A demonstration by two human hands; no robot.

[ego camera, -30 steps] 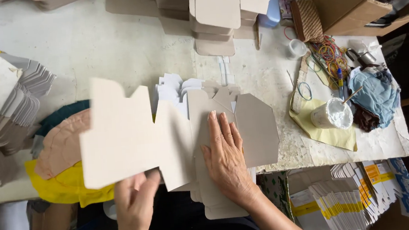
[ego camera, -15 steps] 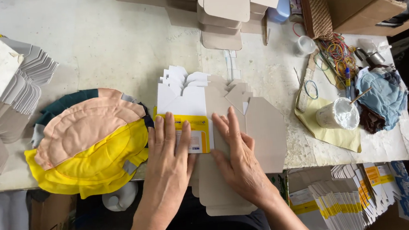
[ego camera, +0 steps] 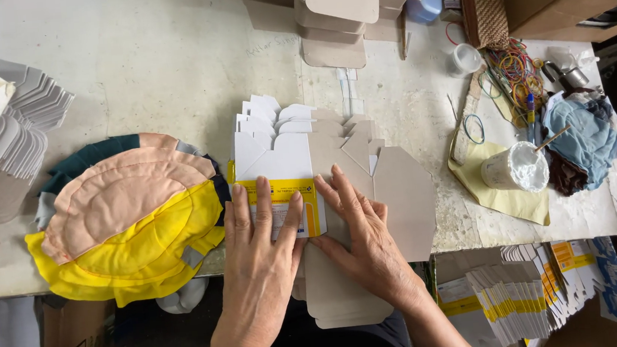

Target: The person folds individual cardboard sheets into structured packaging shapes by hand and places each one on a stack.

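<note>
A fanned stack of flat die-cut carton blanks (ego camera: pixel 299 141) lies at the table's near edge, white tabs pointing away from me, grey-brown board to the right. The top blank shows a white and yellow printed panel (ego camera: pixel 281 198). My left hand (ego camera: pixel 260 254) lies flat on that panel, fingers spread. My right hand (ego camera: pixel 365 239) presses flat on the grey-brown part of the blanks beside it, thumb touching the left hand's side. Neither hand grips anything.
Round padded cloth pieces (ego camera: pixel 125 217) in peach, yellow and green lie left. Stacked blanks (ego camera: pixel 5 139) sit far left, folded cartons (ego camera: pixel 340 9) at the back. A white glue cup (ego camera: pixel 513 168) on yellow cloth, rubber bands (ego camera: pixel 517 69) and blue rags (ego camera: pixel 588 133) stand right. Printed blanks (ego camera: pixel 523 296) sit below the table.
A second ago my left hand held a large grey blank up off the table; that blank is gone from view. The hand now lies flat on the printed panel beside the right.
</note>
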